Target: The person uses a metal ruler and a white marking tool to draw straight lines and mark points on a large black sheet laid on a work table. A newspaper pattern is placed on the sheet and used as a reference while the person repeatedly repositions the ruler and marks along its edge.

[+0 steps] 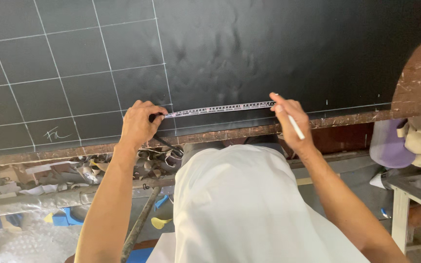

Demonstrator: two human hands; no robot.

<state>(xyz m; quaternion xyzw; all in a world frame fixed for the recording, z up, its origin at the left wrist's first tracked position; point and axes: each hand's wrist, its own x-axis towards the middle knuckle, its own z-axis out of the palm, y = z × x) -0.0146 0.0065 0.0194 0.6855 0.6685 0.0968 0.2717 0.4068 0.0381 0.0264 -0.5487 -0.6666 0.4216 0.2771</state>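
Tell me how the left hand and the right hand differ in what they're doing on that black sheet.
The left hand is curled knuckles-up, pinning one end of the measuring tape; the right hand presses the other end with an extended finger. The right hand also holds a white marking pencil; no such pencil shows in the left hand. The left hand lies beside the white grid lines, the right hand on the unmarked part of the black sheet. Both touch the tape.

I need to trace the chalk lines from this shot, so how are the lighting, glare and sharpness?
Head view: even light; a soft sheen mottles the black sheet upper middle, no hard glare; chalk grid crisp; measuring tape marks too small to resolve; both hands sharp; frame edges bowed slightly by the wide lens.
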